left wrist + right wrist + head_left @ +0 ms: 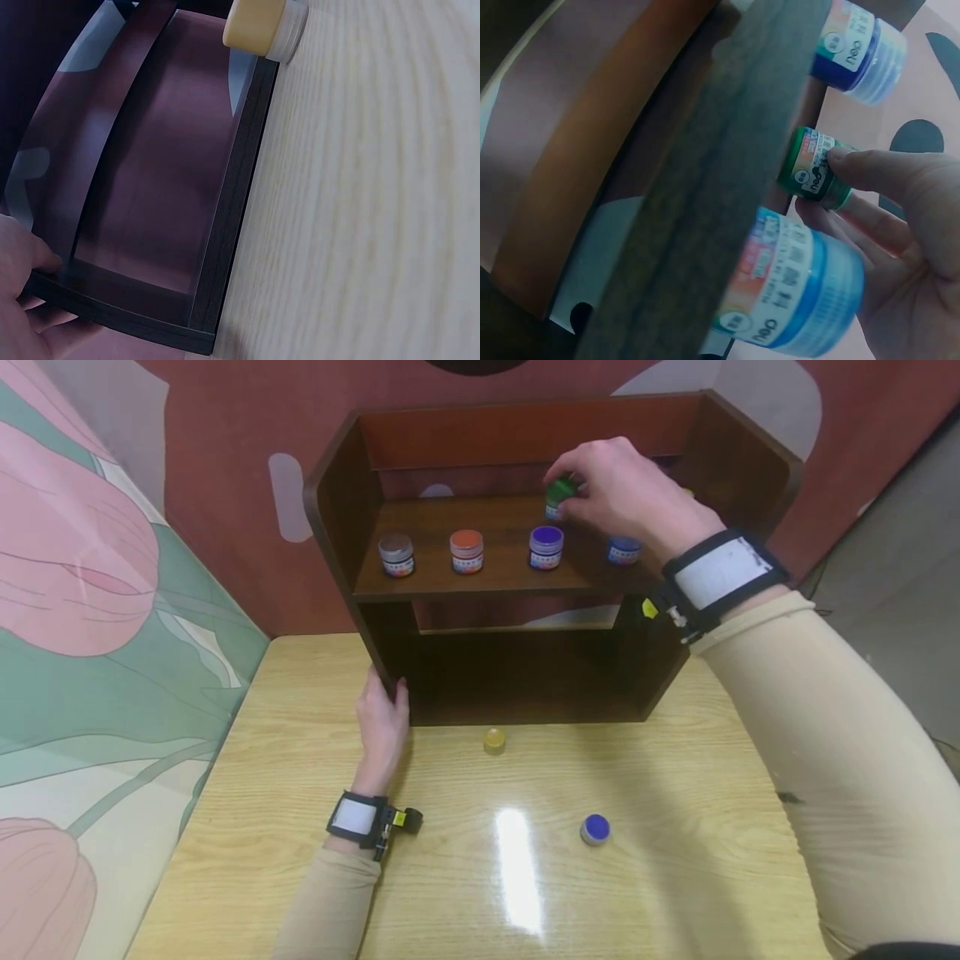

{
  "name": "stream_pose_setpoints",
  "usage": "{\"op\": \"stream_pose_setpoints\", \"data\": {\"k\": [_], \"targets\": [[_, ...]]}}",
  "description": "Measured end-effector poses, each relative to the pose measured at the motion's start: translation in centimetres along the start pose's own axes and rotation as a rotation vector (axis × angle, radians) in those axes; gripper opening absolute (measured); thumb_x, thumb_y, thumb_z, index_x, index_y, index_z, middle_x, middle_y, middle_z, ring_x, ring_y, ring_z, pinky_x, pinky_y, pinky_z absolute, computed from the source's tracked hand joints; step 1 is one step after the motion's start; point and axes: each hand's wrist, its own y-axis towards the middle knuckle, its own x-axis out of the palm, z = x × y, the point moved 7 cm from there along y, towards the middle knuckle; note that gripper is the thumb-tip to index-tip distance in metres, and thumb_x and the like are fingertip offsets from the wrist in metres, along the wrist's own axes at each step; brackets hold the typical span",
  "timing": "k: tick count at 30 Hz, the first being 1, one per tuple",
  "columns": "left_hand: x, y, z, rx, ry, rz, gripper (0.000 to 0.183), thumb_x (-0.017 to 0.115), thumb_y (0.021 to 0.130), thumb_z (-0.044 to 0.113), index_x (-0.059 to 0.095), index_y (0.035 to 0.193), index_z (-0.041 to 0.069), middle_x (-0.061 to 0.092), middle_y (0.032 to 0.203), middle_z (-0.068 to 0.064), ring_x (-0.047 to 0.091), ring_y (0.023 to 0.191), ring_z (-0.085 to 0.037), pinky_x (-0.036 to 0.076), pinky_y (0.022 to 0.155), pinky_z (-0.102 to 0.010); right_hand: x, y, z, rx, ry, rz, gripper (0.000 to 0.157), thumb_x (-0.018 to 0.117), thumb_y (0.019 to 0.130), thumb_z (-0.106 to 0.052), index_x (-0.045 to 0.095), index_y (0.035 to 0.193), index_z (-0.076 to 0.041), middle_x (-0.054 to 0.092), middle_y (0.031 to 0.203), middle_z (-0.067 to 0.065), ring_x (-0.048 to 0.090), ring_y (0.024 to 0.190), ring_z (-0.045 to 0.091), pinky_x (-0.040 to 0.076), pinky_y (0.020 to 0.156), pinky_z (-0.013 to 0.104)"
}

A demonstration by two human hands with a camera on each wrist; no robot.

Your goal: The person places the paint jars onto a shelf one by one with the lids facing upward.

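My right hand [622, 485] pinches a small green paint jar [559, 496] between thumb and fingers, over the upper board of a dark brown wooden shelf [450, 591]. In the right wrist view the labelled green jar [807, 159] shows between a purple jar [847, 49] and a light blue jar [791, 289]. On the same board stand a brown jar [397, 557], an orange jar [467, 552], a purple jar [546, 548] and a blue jar [623, 551]. My left hand [382, 718] grips the lower front edge of the shelf's left side panel.
A yellow jar [494, 742] is on the wooden table [300, 735] just before the shelf. Closer to me on the table is another jar with a blue-purple lid [596, 829]. Patterned cloth [217, 527] hangs behind the shelf, and a floral panel [90, 610] borders the left.
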Motion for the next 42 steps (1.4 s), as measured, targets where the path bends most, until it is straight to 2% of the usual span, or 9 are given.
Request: {"op": "stream_pose_setpoints", "data": {"k": [8,18,25,42], "targets": [[0.0,-0.2,-0.1,-0.008,0.009,0.006,0.034,0.063,0.096,0.014,0.056,0.126,-0.002,0.069,0.116,-0.027,0.067,0.109,-0.045,0.055,0.091,-0.055,0.5,0.6,0.5,0.019,0.008,-0.014,0.045,0.058,0.100,-0.019,0.052,0.144,-0.008,0.056,0.142,0.022,0.057,0.128,0.040,0.048,0.107,0.053],[0.0,-0.2,0.0,0.011,0.006,0.018,0.033,0.063,0.096,0.013,0.056,0.125,-0.002,0.070,0.114,-0.027,0.067,0.107,-0.045,0.056,0.090,-0.055,0.3,1.0,0.1,0.003,-0.010,-0.008,0.045,0.058,0.100,-0.018,0.052,0.144,-0.008,0.055,0.143,0.021,0.057,0.127,0.039,0.049,0.107,0.052],[0.2,-0.3,0.1,0.020,-0.003,0.004,0.030,0.062,0.097,0.012,0.056,0.123,-0.002,0.070,0.113,-0.026,0.068,0.106,-0.044,0.056,0.089,-0.054,0.8,1.3,0.2,0.018,0.026,-0.041,0.046,0.058,0.100,-0.017,0.052,0.144,-0.008,0.054,0.145,0.022,0.055,0.131,0.039,0.047,0.109,0.052],[0.3,-0.4,0.3,0.008,-0.008,-0.005,0.032,0.062,0.097,0.013,0.055,0.124,-0.003,0.069,0.114,-0.027,0.067,0.108,-0.044,0.056,0.090,-0.054,1.3,1.8,0.3,0.016,0.027,-0.049,0.044,0.059,0.100,-0.017,0.054,0.143,-0.008,0.055,0.144,0.021,0.055,0.132,0.038,0.047,0.110,0.050]]}}
